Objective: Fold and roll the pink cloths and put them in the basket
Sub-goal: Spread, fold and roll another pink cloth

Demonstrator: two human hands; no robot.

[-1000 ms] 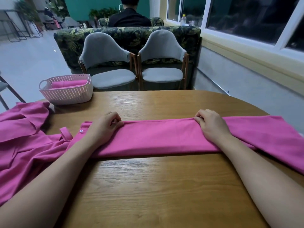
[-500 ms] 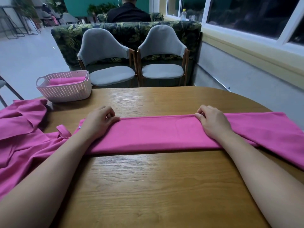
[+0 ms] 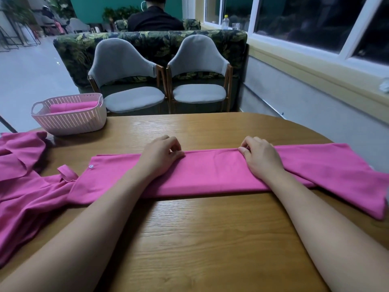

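Left hand (image 3: 161,158) and right hand (image 3: 261,160) each pinch the far edge of the folded pink cloth (image 3: 210,175). Uneven pulling could skew the fold; loose ends may drag.

hands (image 3: 161,153) slid closer together, along pink cloth (image 3: 210,171)

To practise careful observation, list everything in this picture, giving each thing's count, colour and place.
folded cloth: one, pink, across the table's middle
loose cloth: count unclear, pink, heaped at the table's left edge
basket: one, pale pink, far left on the table
rolled cloth: at least one, pink, inside the basket
table: one, brown wood, nearest the camera
chairs: two, grey, beyond the table
bench: one, dark leaf print, behind the chairs
bottle: one, clear, by the far window
left hand: one, pinches the folded cloth's far edge
right hand: one, grips the same edge
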